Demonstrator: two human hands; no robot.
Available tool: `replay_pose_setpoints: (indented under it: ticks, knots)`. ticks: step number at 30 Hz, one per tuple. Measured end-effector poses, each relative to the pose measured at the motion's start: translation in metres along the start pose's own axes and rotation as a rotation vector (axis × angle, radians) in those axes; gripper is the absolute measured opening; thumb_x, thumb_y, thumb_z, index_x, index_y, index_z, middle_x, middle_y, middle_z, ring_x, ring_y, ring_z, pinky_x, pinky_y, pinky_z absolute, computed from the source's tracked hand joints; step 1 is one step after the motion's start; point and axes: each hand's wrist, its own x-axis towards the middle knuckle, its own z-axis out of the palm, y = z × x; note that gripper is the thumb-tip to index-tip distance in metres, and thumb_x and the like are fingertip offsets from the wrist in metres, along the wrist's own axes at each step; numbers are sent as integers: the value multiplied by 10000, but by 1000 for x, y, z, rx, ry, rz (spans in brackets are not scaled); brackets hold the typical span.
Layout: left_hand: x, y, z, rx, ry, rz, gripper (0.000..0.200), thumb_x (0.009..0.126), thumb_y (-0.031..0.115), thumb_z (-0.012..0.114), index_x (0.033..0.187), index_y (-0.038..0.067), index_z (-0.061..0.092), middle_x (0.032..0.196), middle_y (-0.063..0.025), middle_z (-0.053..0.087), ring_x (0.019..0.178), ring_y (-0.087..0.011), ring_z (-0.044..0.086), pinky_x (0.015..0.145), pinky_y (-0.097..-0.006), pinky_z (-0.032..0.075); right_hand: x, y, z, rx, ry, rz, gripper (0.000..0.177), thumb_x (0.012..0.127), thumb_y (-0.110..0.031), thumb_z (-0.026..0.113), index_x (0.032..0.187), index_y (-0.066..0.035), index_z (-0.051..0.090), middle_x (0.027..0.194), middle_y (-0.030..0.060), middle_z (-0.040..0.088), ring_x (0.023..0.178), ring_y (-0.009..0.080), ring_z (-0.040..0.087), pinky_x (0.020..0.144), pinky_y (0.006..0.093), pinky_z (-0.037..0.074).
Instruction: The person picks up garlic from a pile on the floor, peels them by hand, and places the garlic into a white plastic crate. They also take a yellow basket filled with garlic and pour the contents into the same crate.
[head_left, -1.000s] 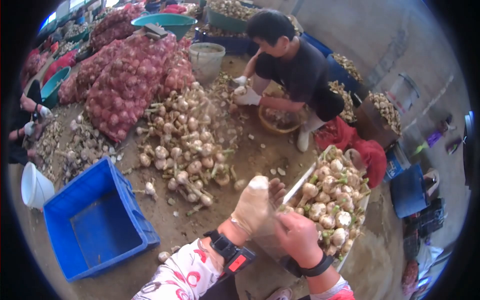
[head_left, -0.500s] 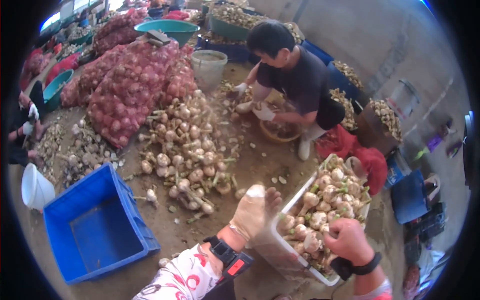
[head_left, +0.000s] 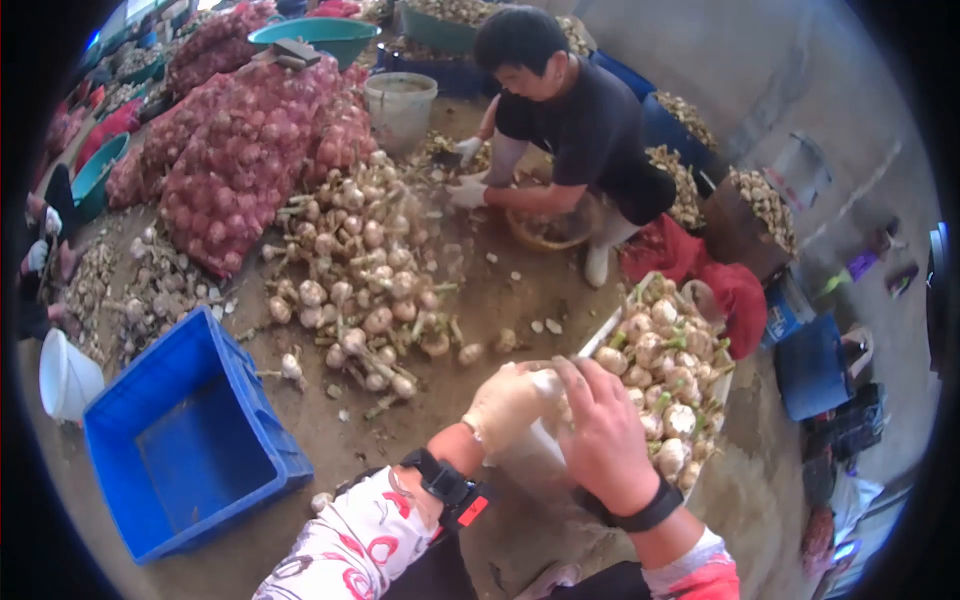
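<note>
My left hand (head_left: 508, 405) wears a pale glove with a whitish tip at the thumb. It is held in front of me, just left of the white crate (head_left: 602, 335) of garlic bulbs (head_left: 668, 365). My bare right hand (head_left: 608, 432) meets it there, fingers bent over the left thumb tip. Whatever lies between the fingertips is hidden and blurred. The left fingers are mostly covered by the right hand. Dark bands circle both wrists.
An empty-looking blue crate (head_left: 195, 440) stands at left beside a white bucket (head_left: 70, 375). Loose garlic (head_left: 365, 270) is heaped ahead, by red mesh sacks (head_left: 240, 150). A co-worker (head_left: 580, 130) in white gloves sits beyond it. Red netting (head_left: 735, 310) lies behind the white crate.
My right hand has moved left from above the garlic crate to meet my left hand. The left hand's spread fingers are now covered. The co-worker's hands have shifted left.
</note>
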Motion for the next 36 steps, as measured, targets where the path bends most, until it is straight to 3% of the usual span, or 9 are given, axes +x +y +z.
replay_pose_setpoints:
  ticks: [3,5,6,10,15,18,20,23,36]
  knots:
    - [5,8,-9,312,-21,147,211,805,192,556,994,124,621,986,-91,641,933,-251,631,802,-369,484,2,11,16,-74,31,-119,477,800,-77,536,1277,-75,512,1170,129,562,1082,304,546,847,419,455]
    - [11,22,-33,121,-361,69,272,795,162,577,1055,84,604,1064,-86,608,998,-244,603,837,-350,495,-2,11,22,-39,1,-164,463,788,-67,531,1251,-76,527,1168,112,564,1069,289,556,864,414,436]
    - [7,20,-22,121,-115,128,173,760,216,602,904,135,651,931,-63,648,890,-205,640,751,-353,488,-2,9,22,-31,3,-138,489,722,-54,589,1209,-85,575,1120,110,591,1045,296,570,870,405,445]
    - [8,22,-20,265,-393,173,182,746,207,626,899,118,662,939,-70,628,945,-219,605,787,-352,488,1,13,21,-65,21,-195,388,728,-68,589,1115,-94,595,994,87,594,920,285,588,781,396,450]
    - [14,27,-8,44,-258,117,108,727,202,629,782,109,641,825,-84,628,838,-244,644,706,-368,500,4,27,20,-90,-89,-226,388,668,-67,645,1053,-77,599,894,109,600,797,323,593,673,428,475]
    - [23,26,-11,-120,-193,116,255,717,221,674,905,49,678,885,-116,667,855,-240,660,735,-348,509,7,47,16,-150,-123,-255,346,683,-56,651,1026,-72,610,878,118,605,778,327,604,648,429,482]
    - [22,35,-63,-1090,-281,-940,526,703,310,702,1110,-19,653,1024,-164,684,942,-238,666,822,-322,508,4,56,12,-158,-247,-108,337,703,-77,628,1041,-59,630,867,114,607,776,304,609,651,411,492]
    - [19,15,-47,-923,-129,-1028,719,680,412,703,1212,-61,600,1054,-202,684,996,-244,651,891,-315,483,4,36,12,-34,-77,-14,385,692,-60,644,1077,-56,630,894,129,614,816,316,616,688,413,506]
    - [18,25,-67,-942,-415,-750,571,702,408,675,1076,-24,671,966,-193,701,915,-240,664,836,-328,492,-1,31,34,-37,-137,-103,139,718,-109,651,826,-75,571,730,105,606,682,334,614,603,437,496]
